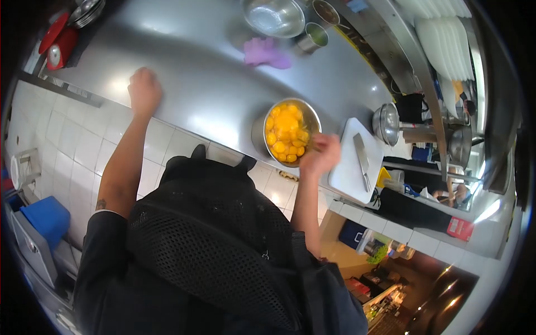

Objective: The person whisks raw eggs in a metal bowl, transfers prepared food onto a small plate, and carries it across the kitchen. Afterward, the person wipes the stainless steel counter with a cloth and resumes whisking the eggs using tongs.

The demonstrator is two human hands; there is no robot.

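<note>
Metal pot (258,135) of egg yolks (287,124) is sitting at the bench's (195,84) near edge; likely heavy, sloshy, yolks fragile, wall offering surest hold. Right hand (321,154) is curling at the rim, blurred; cannot tell what its grip is holding. Left hand (145,92) is leaning fist-like near that edge, nothing showing. Red box's (460,228) lettering: unreadable.

Yellow-orange yolks (287,131), silvery pot (259,134), purple cloth (265,52), white board (345,164), red scale (67,44), white floor tiles (70,134) (in a grid)
</note>
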